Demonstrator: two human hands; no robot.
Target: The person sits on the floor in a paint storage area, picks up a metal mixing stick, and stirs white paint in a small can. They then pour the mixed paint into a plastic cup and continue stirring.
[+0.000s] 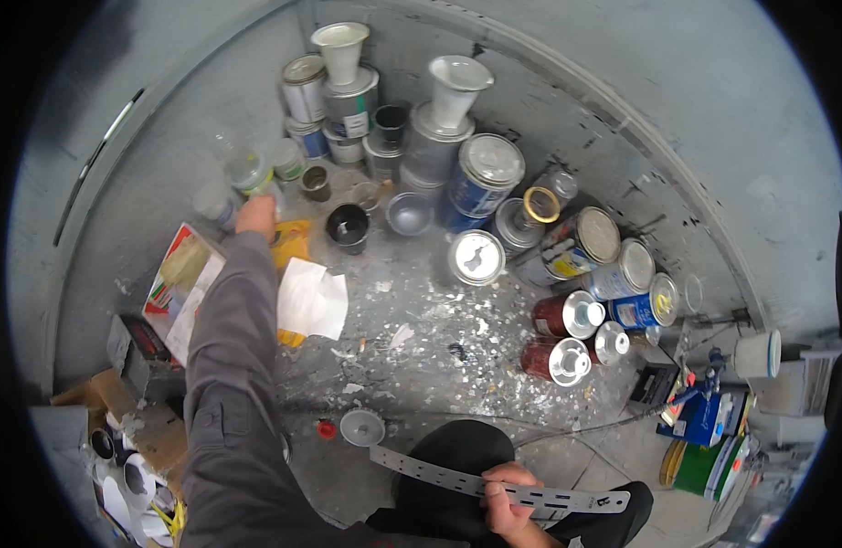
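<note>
One grey stir stick (494,481) in right hand (505,498).

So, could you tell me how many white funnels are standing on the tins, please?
2: one funnel on the tins at the back left, another funnel on the stack to its right.

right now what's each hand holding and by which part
The right hand grips a grey perforated metal strip near its right end. The left hand reaches to a clear plastic jar; no hold is visible.

Left hand (254,217) fingertips blurred at clear jar (247,170).
</note>
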